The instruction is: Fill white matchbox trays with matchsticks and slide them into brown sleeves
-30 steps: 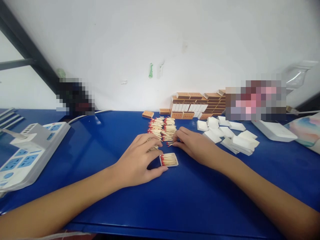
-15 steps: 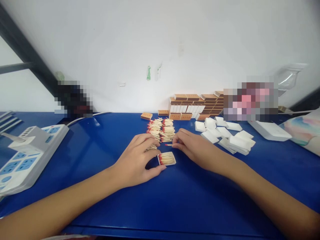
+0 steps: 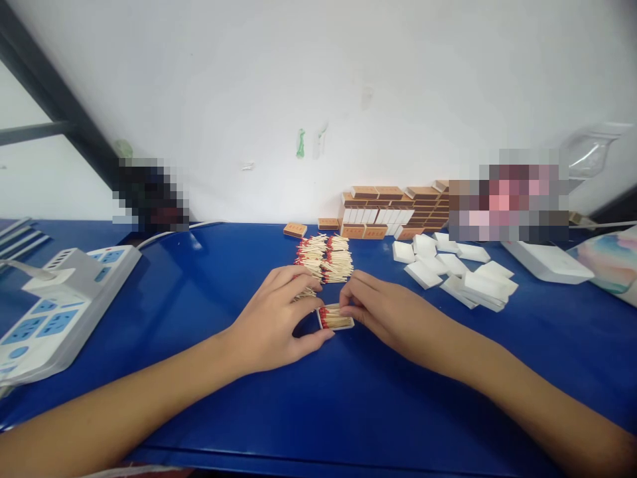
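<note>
A small white matchbox tray (image 3: 351,324) lies on the blue table, partly filled with red-headed matches. My left hand (image 3: 279,318) curves round the tray's left end, thumb at the near side and fingers at the far side, steadying it. Over the tray's right part, my right hand (image 3: 381,302) has its thumb and fingertips pinched together on a match, which is hard to tell from the matches below. Just beyond the hands lie piles of loose matches (image 3: 338,259), heads mostly to the left. My left fingers hide part of the nearest pile.
Brown matchboxes (image 3: 423,206) stand stacked against the wall, with two more matchboxes (image 3: 295,230) to their left. Several white trays (image 3: 423,272) lie scattered on the right, near a white box (image 3: 547,262). A power strip (image 3: 64,312) sits at the left.
My right hand has moved towards me and slightly left, bringing the pinched match from beside the piles to over the tray. My left hand stays at the tray.
</note>
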The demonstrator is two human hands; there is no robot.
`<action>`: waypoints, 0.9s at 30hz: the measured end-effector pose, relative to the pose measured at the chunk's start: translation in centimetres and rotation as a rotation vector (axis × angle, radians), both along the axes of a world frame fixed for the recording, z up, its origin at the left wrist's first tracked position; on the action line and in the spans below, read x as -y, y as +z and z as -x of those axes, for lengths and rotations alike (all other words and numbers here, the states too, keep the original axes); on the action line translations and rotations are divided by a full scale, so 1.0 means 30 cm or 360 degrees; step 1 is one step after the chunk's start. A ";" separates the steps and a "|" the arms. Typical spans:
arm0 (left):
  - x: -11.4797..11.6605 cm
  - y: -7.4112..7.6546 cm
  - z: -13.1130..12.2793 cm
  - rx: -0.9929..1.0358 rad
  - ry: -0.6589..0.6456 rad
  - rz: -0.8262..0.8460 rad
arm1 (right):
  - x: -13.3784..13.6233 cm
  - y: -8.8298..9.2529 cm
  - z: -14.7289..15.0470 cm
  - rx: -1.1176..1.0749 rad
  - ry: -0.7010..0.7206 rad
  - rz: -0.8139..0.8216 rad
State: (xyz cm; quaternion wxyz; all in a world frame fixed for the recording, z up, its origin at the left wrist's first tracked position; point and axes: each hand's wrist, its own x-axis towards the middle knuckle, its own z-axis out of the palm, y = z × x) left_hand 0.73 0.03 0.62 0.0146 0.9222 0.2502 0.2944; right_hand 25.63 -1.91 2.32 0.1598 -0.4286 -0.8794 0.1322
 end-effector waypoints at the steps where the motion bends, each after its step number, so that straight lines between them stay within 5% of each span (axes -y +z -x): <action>1: 0.000 0.000 -0.001 0.0001 -0.0001 -0.0005 | 0.002 -0.002 0.006 0.0020 0.0007 0.0000; 27: 0.001 0.001 -0.003 0.0006 -0.0029 -0.0009 | -0.004 -0.013 0.004 -0.0065 0.0028 0.0071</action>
